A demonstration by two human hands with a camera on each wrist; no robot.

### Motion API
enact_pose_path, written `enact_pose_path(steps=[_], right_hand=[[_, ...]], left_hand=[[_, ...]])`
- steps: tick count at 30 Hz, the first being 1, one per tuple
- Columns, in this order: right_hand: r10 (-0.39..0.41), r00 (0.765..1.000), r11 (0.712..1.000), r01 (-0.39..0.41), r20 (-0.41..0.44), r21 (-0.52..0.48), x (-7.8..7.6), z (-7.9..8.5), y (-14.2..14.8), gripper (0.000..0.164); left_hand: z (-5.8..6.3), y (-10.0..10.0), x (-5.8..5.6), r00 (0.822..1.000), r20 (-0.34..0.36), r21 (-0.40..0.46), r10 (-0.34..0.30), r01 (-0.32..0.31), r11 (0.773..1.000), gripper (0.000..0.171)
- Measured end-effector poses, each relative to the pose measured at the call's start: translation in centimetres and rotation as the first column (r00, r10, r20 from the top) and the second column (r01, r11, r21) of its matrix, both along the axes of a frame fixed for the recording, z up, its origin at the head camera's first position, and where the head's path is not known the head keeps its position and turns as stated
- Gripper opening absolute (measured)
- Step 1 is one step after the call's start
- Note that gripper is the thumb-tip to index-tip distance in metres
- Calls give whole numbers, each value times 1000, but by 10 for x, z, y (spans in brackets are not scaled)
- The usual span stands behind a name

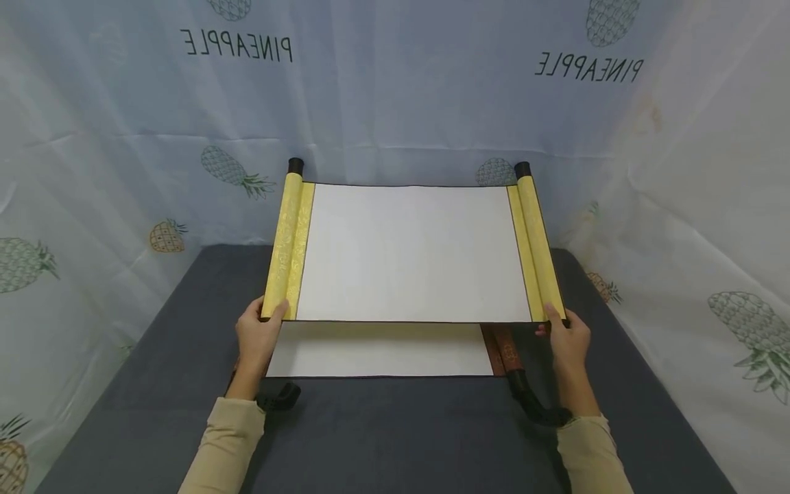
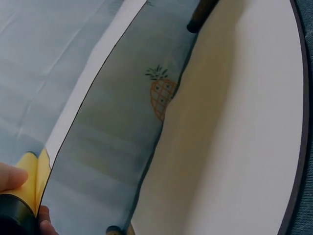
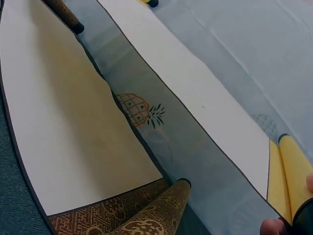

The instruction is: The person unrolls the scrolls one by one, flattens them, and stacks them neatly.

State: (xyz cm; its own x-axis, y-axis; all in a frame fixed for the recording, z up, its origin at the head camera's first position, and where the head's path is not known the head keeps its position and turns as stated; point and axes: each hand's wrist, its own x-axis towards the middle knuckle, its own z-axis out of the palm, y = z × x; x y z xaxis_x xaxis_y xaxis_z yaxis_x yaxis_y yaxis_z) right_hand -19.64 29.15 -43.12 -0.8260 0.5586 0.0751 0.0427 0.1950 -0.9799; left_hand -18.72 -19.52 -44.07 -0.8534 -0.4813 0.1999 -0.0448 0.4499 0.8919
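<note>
A scroll with yellow brocade ends [image 1: 409,254] is held up, spread open with its blank white sheet showing. My left hand [image 1: 258,335] grips the lower end of its left roll [image 1: 284,243], thumb on the front. The right hand [image 1: 568,341] holds the lower end of the right roll [image 1: 540,243] the same way. Beneath it lies a second scroll [image 1: 382,353], also unrolled with a blank sheet, on the dark table. Its brown patterned roll [image 3: 156,210] shows in the right wrist view; the yellow scroll hides its far part in the head view.
The dark grey cloth-covered table [image 1: 395,439] reaches toward a pale curtain [image 1: 401,89] printed with pineapples, which also hangs at both sides. Black straps [image 1: 537,405] sit by both wrists, close over the table.
</note>
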Motion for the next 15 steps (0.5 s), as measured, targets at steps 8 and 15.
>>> enact_pose_path(steps=[8, 15], right_hand=[[-20, 998, 997, 24, 61, -74, 13, -8, 7, 55], [-19, 996, 990, 31, 87, -136, 19, -22, 11, 57]], left_hand=[[-7, 4, 11, 996, 86, 25, -37, 35, 999, 52], [-15, 5, 20, 988, 133, -2, -74, 74, 997, 55]])
